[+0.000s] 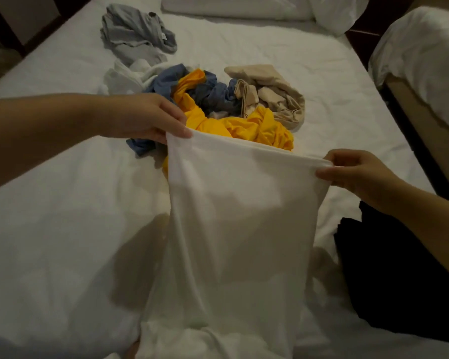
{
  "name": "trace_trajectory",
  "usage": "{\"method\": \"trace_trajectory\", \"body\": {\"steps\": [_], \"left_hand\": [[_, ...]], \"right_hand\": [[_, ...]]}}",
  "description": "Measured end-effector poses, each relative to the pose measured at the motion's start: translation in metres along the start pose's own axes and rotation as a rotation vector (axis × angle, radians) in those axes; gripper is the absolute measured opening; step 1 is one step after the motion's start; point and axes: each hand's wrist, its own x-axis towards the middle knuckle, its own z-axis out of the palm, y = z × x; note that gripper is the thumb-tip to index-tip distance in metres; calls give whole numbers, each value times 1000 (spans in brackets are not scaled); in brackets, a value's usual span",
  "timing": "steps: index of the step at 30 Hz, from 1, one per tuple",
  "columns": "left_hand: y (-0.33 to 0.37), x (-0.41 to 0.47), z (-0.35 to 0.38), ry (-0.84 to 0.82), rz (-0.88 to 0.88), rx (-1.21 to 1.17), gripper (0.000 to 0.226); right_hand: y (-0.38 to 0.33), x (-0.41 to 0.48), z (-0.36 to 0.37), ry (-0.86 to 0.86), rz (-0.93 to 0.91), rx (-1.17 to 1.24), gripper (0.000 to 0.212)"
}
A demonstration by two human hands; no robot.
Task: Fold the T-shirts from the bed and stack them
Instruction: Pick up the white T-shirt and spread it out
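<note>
T-shirt (239, 216) hanging below left grip (151, 117), right grip (358, 172)

On my feed the middle is filled by a plain white T-shirt (239, 216) against a white bed sheet (62, 229). Toward twelve o'clock I see a bright yellow shirt (259, 128) and a slate-blue shirt (213, 95), with a beige shirt (275, 97) at one o'clock and a pale grey shirt (135, 32) and a white garment (126, 76) at eleven. At four o'clock there is a black cloth (389, 281), and I make out no pattern on any of them.
</note>
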Motion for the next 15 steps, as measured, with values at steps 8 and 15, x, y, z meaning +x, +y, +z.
{"method": "trace_trajectory", "body": {"steps": [8, 15], "left_hand": [[-8, 4, -7, 131, -50, 395, 22], [-31, 17, -3, 257, -38, 262, 23]], "right_hand": [[-13, -16, -19, -75, -100, -612, 23], [-25, -17, 4, -119, -284, -148, 26]]}}
